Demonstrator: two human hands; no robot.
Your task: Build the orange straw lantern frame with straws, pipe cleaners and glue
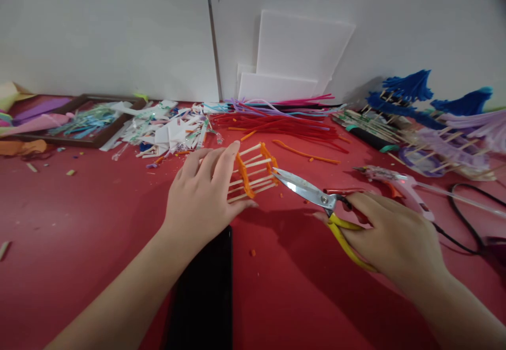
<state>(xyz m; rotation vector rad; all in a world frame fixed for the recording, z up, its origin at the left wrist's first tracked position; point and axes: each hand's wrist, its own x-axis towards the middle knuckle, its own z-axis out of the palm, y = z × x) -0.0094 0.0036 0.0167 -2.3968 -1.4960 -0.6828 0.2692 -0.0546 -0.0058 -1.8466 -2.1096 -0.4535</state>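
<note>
My left hand [203,194] is wrapped round one end of a small cage-like frame [256,173] made of pale wooden sticks with orange bands. In my right hand [391,234] are scissors [306,189] with yellow and red handles. The blades look closed or nearly closed, and their tip points left at the orange band on the frame's right end. Whether the tip touches the band, I cannot tell. An orange strip [306,153] lies behind the frame on the red table [276,297].
A black flat device [205,297] lies below my left hand. Behind are white scraps [169,131], red pipe cleaners [276,126] and white boards [300,47]. To the right are a pink glue gun [411,192] with its cable and blue-topped stick models [409,86].
</note>
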